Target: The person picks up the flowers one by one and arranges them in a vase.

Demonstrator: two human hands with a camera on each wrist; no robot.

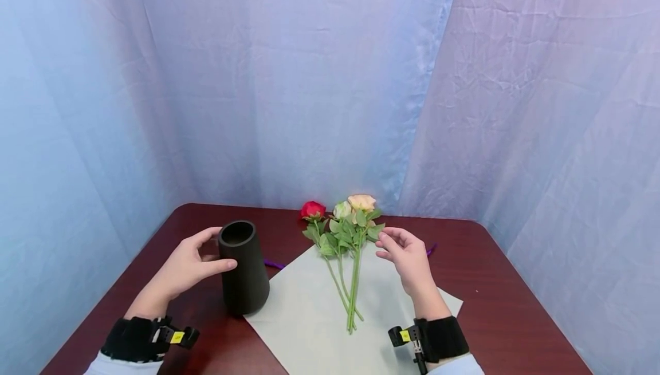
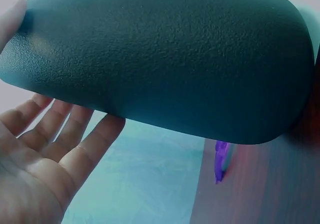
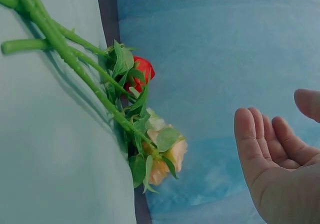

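Left of centre on the table (image 1: pixel 490 272), the left hand (image 1: pixel 185 269) touches the dark vase (image 1: pixel 243 269), fingers spread, thumb against its side. The right hand (image 1: pixel 407 257) hovers, fingers relaxed, beside the roses (image 1: pixel 345 237) lying on pale paper (image 1: pixel 309 318).

A dark reddish-brown table (image 1: pixel 495 272) fills the bottom of the frame. A pale grey-green sheet of paper (image 1: pixel 309 318) lies cornerwise on it at lower centre. A purple string (image 1: pixel 274 264) peeks out at the sheet's upper left edge. Wrinkled bluish-white curtains (image 1: pixel 330 77) hang behind, covering the upper frame.
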